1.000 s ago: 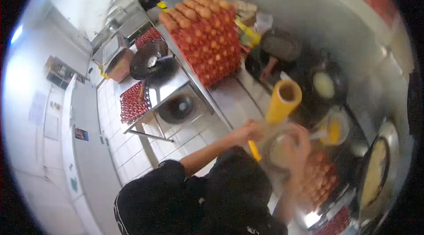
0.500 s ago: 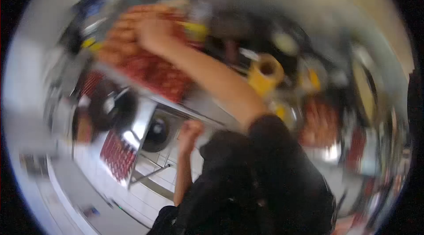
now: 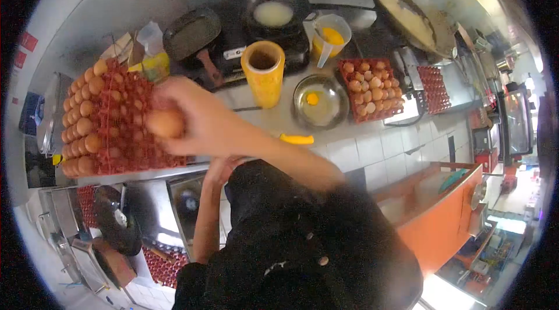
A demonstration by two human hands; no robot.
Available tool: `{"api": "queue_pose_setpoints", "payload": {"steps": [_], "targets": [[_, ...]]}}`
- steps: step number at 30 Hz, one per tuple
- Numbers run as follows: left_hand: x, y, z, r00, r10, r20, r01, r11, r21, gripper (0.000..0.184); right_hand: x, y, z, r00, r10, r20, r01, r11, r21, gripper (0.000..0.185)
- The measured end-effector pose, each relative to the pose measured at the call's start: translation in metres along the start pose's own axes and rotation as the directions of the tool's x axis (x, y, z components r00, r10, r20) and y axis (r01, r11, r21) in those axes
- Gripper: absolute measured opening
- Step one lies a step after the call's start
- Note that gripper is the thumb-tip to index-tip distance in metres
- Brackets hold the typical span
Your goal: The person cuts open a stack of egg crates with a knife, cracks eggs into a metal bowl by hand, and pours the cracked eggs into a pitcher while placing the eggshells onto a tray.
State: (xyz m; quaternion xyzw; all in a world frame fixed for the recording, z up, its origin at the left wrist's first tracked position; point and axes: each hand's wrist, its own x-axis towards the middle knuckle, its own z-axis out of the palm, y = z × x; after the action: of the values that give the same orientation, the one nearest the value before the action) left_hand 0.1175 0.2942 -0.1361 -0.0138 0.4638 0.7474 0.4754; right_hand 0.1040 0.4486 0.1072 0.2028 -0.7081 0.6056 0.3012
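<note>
Egg [image 3: 166, 124]: brown, looks whole, in the R hand, up in front of the egg stack, steel counter side.
R hand [image 3: 197, 111]: fingers wrapped round the egg; a bit blurred. Can't tell if it touches the stack.
L hand [image 3: 224, 169]: low, nr the body at counter edge, part hidden behind R forearm; can't tell if it grips anything. Hands apart.
Egg stack [image 3: 125, 97]: red trays piled high, rows of brown eggs along the outer side.
Steel bowl [image 3: 339, 103]: one yolk in clear white.
Yellow roll [image 3: 268, 86]: upright, hollow core up, just left of bowl.
Yellow handle [image 3: 297, 139]: at counter edge, nr bowl.
Shell tray [image 3: 389, 68]: red, right of bowl, some shells visibly cracked.
Jug [image 3: 345, 26]: clear, yellow liquid inside, behind bowl.
Wok [image 3: 248, 6]: black, on stove, pale liquid in it.
Writing: white label [image 3: 236, 52] on stove front w/ dark marks, too small to read; red signs [image 3: 27, 41] on wall, illegible too.
Vs 1 s ago: both hands were tog. over bowl. Vs ½ s ago: R hand was down on the stack's eggs; now it's got one. View's swung round, orange counter [image 3: 439, 231] now showing.
</note>
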Motion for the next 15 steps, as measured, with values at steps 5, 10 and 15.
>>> {"api": "queue_pose_setpoints", "payload": {"steps": [5, 10, 15], "targets": [[0.106, -0.041, 0.057, 0.861, -0.152, 0.485, 0.272, 0.944, -0.188, 0.039, -0.212, 0.067, -0.138, 0.591, 0.728, -0.348, -0.786, 0.617, -0.044, 0.052], [0.158, -0.049, 0.175, 0.931, -0.291, 0.222, 0.316, 0.945, -0.087, 0.049, -0.255, 0.075, -0.199, 0.654, 0.529, -0.541, -0.736, 0.612, -0.291, 0.049], [0.204, -0.064, 0.197, 0.934, -0.317, 0.167, 0.331, 0.941, -0.067, 0.06, -0.229, 0.076, -0.252, 0.682, 0.169, -0.711, -0.613, 0.662, -0.431, 0.047]]}}
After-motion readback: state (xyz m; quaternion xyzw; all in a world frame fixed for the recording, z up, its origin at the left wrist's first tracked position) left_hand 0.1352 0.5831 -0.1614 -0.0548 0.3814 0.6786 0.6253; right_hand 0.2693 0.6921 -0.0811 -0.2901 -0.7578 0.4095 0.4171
